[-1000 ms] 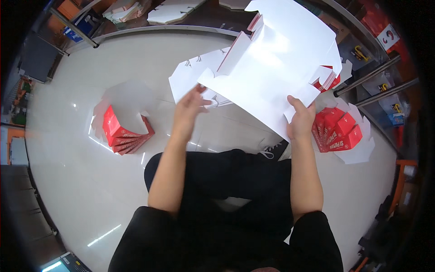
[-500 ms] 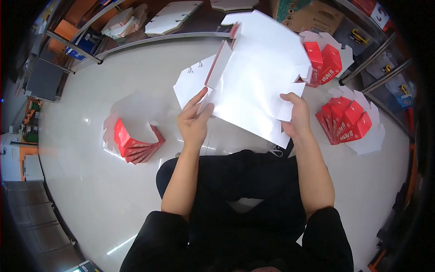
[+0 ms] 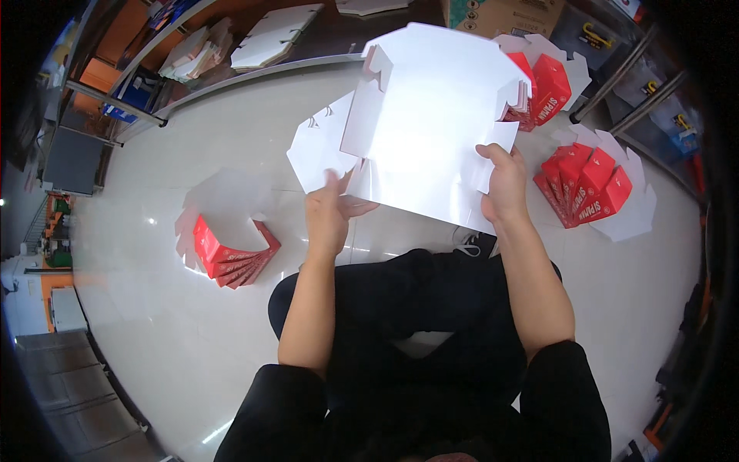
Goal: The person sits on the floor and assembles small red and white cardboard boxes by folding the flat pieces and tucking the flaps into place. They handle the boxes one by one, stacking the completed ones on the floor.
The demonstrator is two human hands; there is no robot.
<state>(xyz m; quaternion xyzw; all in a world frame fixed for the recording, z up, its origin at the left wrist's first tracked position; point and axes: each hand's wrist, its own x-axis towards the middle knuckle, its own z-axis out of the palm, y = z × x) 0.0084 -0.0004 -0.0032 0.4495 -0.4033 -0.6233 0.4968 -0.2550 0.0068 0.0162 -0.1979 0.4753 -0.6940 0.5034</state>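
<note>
A partly folded cardboard box (image 3: 435, 127), white inside, is held up in front of me with its far and left walls raised. My right hand (image 3: 504, 181) grips its near right corner flap, thumb on the inside and fingers behind. At the near left corner, my left hand (image 3: 327, 219) pinches the small flap, its thumb up and its fingers reaching under the near edge. Beyond the left hand, a flat white cardboard blank (image 3: 312, 150) with slots lies on the floor, partly hidden by the box.
Nested stacks of red-and-white folded boxes stand on the floor: one left (image 3: 231, 250), one right (image 3: 589, 185), another far right (image 3: 550, 85) partly covered. A metal-legged shelf (image 3: 269, 69) runs along the back with white blanks (image 3: 273, 38) on it. Clear plastic bins (image 3: 589, 46) stand at right.
The box has tilted flatter toward me and its left wall has swung wider into view. My left hand has shifted from the wall's end to the near corner flap; the right keeps its grip.
</note>
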